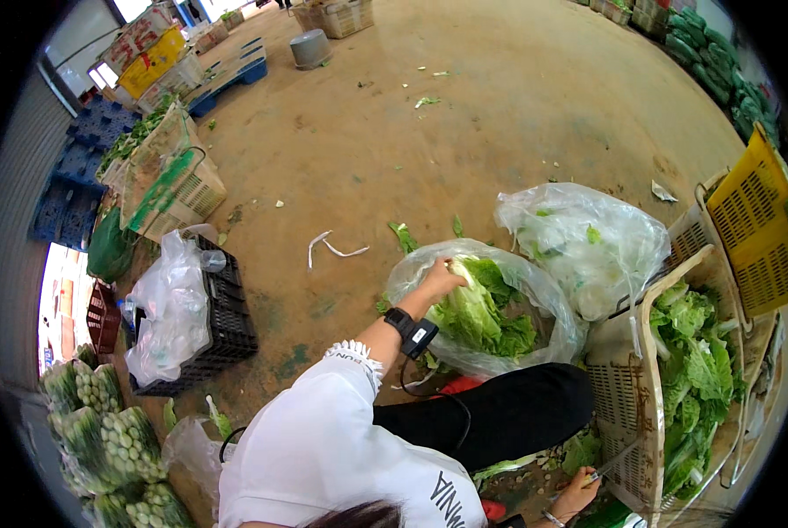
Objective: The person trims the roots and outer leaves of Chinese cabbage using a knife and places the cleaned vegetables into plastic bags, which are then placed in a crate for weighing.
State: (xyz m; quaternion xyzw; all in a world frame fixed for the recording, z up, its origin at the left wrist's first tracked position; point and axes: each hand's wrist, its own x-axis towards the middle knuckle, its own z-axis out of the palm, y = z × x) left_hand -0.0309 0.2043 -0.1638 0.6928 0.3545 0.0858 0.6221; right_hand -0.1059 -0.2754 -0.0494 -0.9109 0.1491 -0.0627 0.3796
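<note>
My left hand (444, 279) grips a pale green leafy lettuce head (467, 312) inside an open clear plastic bag (555, 327) on the floor, a little right of centre. Down at the lower right, my right hand (577, 491) holds a knife (613, 463), its blade pointing up toward a cream plastic crate (616, 407) beside my leg. That crate is filled with leafy greens (693, 370). Behind the open bag lies another clear bag (579, 242) with some green showing through it.
A black crate (227, 326) topped with plastic bags and bagged vegetables (125, 444) sit left. Yellow crates (746, 238) stand right. Farther off are a tilted cream crate (187, 198), blue pallets (77, 172), a metal tub (310, 50) and green sacks (711, 66).
</note>
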